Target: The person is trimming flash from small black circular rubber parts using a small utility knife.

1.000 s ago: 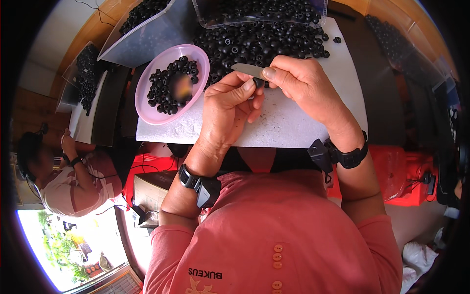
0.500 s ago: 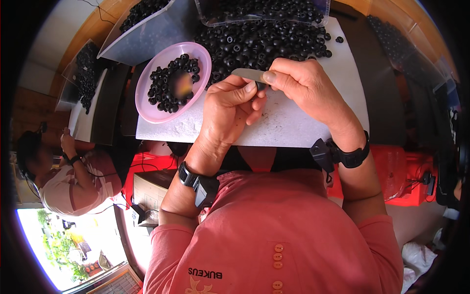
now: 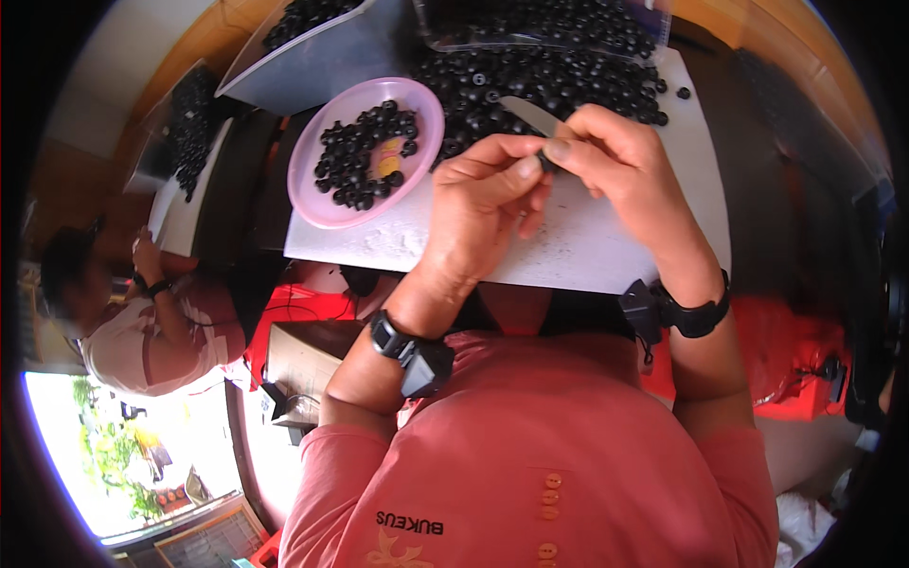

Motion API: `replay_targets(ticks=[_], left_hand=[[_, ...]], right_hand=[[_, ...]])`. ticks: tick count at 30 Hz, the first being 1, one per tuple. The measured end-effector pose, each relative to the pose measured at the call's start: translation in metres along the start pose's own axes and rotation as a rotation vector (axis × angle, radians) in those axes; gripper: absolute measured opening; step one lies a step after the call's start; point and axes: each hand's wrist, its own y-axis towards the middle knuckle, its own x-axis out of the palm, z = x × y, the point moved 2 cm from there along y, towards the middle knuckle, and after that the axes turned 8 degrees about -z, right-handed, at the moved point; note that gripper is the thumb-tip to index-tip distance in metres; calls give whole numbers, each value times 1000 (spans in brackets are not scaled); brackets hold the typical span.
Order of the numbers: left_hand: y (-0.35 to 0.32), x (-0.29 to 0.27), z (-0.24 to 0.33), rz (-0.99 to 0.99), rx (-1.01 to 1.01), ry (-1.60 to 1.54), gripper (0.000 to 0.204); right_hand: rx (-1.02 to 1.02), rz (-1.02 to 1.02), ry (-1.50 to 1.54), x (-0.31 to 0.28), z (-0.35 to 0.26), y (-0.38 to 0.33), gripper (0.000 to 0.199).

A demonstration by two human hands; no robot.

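My right hand (image 3: 630, 175) is closed on a small knife (image 3: 528, 115), its pale blade pointing up and to the left. Against its fingers, my left hand (image 3: 473, 204) pinches a small round black part (image 3: 546, 162), mostly covered by the fingertips. To the left of my left hand a pink oval plate (image 3: 305, 194) holds several black parts (image 3: 355, 156) of the same look. Just beyond both hands spreads a heap of loose black parts (image 3: 568, 80) on the white tabletop (image 3: 398, 237).
Behind the plate stands a large grey bin (image 3: 312, 66) with more black parts. A clear tub (image 3: 540, 45) lies at the back by the heap. At the left another person (image 3: 161, 331) sits near a second table. A cardboard box (image 3: 308, 364) stands below the table's left edge.
The knife blade has turned from nearly level to pointing up-left, more away from me. Both hands remain together around the black part. The whole view has shifted slightly.
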Motion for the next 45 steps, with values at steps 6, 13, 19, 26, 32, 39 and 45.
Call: replay_targets(ticks=[6,13,19,26,32,39,45], left_hand=[[-4,7,2,-2,-11,-5,21],[-10,7,11,-68,-24,-83,21],[-10,4,7,-27,-11,-53,26],[-11,0,8,16,-6,-27,18],[-10,2,3,37,-8,-10,16],[-8,2,3,23,-8,-61,14],[-8,4,2,65,24,-32,13]], right_hand=[[31,-23,114,4,-7,-1,28],[11,-84,212,7,-13,-3,29],[7,-39,100,1,-6,-2,32],[39,-78,-65,0,-7,-3,32],[24,-70,-89,3,-7,-3,32],[34,-80,-89,3,-10,-3,32],[38,-78,-70,3,-6,-2,31]])
